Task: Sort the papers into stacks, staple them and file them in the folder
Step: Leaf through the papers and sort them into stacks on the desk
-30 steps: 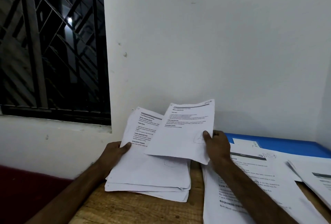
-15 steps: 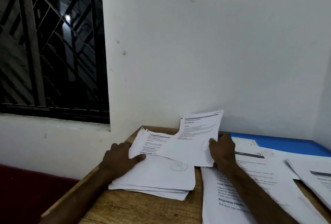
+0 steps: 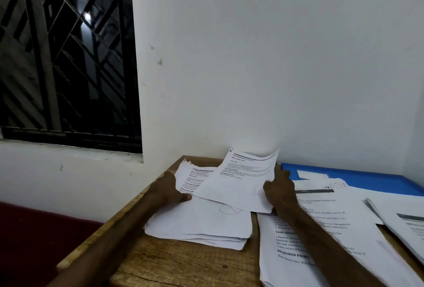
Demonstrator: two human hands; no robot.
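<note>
seemingly the left hand pinches the stack by its edge to steady it while the right hand pinches one sheet clear for sorting.

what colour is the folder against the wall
Blue. The folder lies at the back right of the table, partly under papers; the head view, the only one, shows it.

Three paper stacks sit on one wooden table: left stack, middle stack, right stack. One loose sheet, one blue folder, two hands, left hand and right hand, one barred window upper left
</note>
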